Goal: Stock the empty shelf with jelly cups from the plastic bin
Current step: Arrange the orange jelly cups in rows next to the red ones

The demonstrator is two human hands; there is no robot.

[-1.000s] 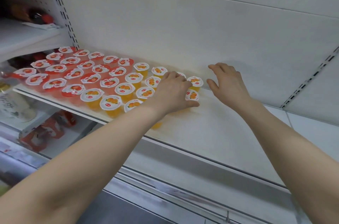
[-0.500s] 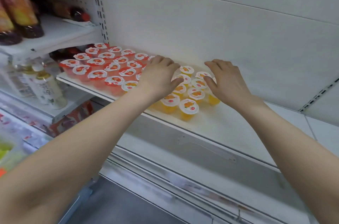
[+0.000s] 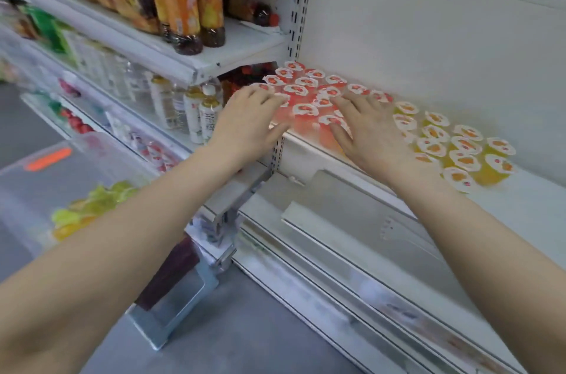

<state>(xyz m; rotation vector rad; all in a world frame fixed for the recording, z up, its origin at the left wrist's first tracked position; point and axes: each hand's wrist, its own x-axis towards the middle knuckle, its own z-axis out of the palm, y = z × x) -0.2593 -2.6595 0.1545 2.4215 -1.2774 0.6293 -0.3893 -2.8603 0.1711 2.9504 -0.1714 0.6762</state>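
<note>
**Now both hands press on the red cups**

Both the left hand [image 3: 249, 119] and right hand [image 3: 372, 131] lie flat with fingers spread over the red jelly cups [image 3: 301, 91] on the shelf [image 3: 526, 208], gripping nothing. The orange jelly cups [image 3: 465, 153] stand just beside them. A hard push could slide the front cups over the edge, I think. The cups are small, round, translucent plastic with foil lids. More cups wait in the clear plastic bin [image 3: 46, 177].

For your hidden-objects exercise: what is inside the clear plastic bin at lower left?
Through the clear plastic bin you can see a small heap of yellow-green and orange jelly cups. The left forearm covers the bin's near corner, so any cups there cannot be counted.
</note>
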